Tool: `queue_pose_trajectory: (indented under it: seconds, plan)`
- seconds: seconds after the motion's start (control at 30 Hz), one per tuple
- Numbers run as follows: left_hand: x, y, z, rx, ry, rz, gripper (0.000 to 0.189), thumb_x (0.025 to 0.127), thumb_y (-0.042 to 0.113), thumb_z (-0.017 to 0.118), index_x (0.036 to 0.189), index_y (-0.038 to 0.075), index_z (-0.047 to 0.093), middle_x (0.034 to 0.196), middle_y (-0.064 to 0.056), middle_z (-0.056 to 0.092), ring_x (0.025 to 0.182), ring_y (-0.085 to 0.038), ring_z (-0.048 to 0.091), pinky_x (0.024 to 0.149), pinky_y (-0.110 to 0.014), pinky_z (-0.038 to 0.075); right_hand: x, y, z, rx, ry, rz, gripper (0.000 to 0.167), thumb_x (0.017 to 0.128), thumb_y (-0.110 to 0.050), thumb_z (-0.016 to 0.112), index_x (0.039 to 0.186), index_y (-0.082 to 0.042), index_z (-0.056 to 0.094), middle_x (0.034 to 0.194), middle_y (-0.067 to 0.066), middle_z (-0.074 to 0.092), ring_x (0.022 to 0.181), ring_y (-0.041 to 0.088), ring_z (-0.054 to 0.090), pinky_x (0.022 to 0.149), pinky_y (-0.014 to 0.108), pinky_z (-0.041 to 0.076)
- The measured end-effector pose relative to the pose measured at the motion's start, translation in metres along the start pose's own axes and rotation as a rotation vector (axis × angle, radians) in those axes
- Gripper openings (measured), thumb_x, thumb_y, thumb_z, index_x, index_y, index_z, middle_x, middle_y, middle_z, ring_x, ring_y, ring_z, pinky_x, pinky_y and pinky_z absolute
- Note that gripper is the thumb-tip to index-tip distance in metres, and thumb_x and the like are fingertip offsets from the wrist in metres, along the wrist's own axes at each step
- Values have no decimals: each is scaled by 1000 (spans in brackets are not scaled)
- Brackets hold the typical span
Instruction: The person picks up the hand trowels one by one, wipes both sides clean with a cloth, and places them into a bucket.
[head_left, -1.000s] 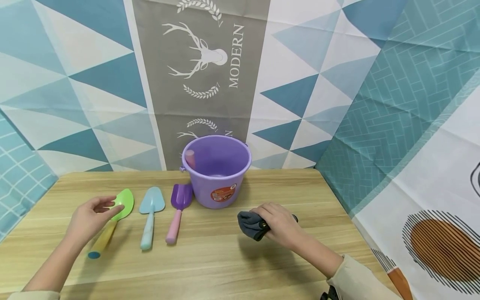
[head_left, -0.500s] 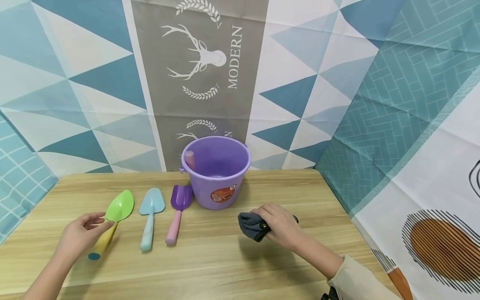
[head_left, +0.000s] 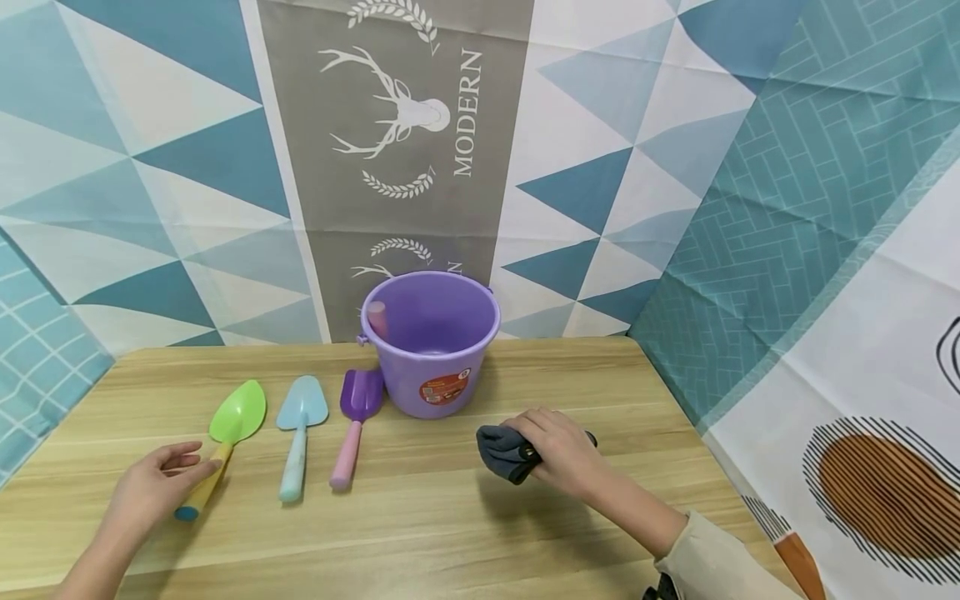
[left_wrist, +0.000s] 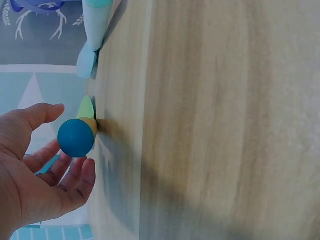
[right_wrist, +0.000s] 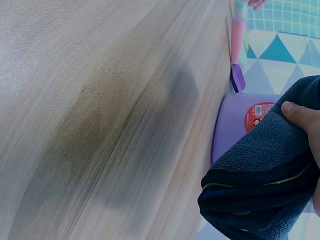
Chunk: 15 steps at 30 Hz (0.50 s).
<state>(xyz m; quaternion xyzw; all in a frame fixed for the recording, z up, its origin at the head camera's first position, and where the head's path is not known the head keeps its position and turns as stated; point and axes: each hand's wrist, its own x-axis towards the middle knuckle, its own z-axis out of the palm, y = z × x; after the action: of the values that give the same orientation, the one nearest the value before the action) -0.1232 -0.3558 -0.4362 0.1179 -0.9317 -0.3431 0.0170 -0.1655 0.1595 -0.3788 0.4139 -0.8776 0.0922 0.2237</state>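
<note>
My left hand (head_left: 153,485) hovers around the yellow handle of a green trowel (head_left: 238,413) on the table's left side. In the left wrist view its thumb and fingers (left_wrist: 75,175) stand apart on either side of the handle's blue end (left_wrist: 76,138). A folded dark grey cloth (head_left: 501,450) is gripped in my right hand (head_left: 561,450), held above the table right of the middle. The right wrist view shows the thumb (right_wrist: 297,114) pressing on the cloth's top. Right of the green trowel lie a light blue trowel (head_left: 302,407) and a purple scoop (head_left: 362,395) with a pink handle.
A purple bucket (head_left: 438,375) stands at the table's back, the purple scoop close by its left side. Inside the bucket a pink handle (head_left: 377,319) leans on the rim. Patterned cloth walls (head_left: 570,167) rise behind and beside the wooden table (head_left: 390,542).
My left hand has moved back toward me and slightly left, from beside the green blade down to the yellow handle. The right hand with the cloth stays in place.
</note>
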Motion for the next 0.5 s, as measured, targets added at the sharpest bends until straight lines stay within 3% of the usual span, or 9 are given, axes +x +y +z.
queue_pose_trajectory:
  seconds: [0.13,0.23,0.33,0.5]
  plan:
    - [0,-1,2,4,-6,-7,72,88,46,59,129,-11,43,120,-33,55,75,12,44,77,-46,45,-1,0,1,-11,1,-10,51,65,-8,81,111,-15,61,102,-2,65,93,15,60,82,33,51]
    - [0,-1,3,9,-20,-17,73,88,46,59,129,-12,42,120,-33,55,83,-19,63,79,-51,44,-1,0,2,-15,2,-20,50,66,-9,81,111,-15,61,102,-2,65,91,14,60,81,33,51]
    - [1,-2,4,9,-46,-30,75,88,47,58,131,-12,40,121,-33,53,106,-49,52,80,-53,42,-2,0,2,-8,2,-17,50,66,-9,81,111,-16,61,102,-3,65,90,14,60,81,32,51]
    - [3,-2,4,21,-77,-52,76,89,48,56,131,-13,39,123,-33,52,111,-52,46,80,-53,42,-2,-1,3,-9,-9,-7,51,64,-6,80,111,-16,61,103,-3,65,92,14,60,83,33,51]
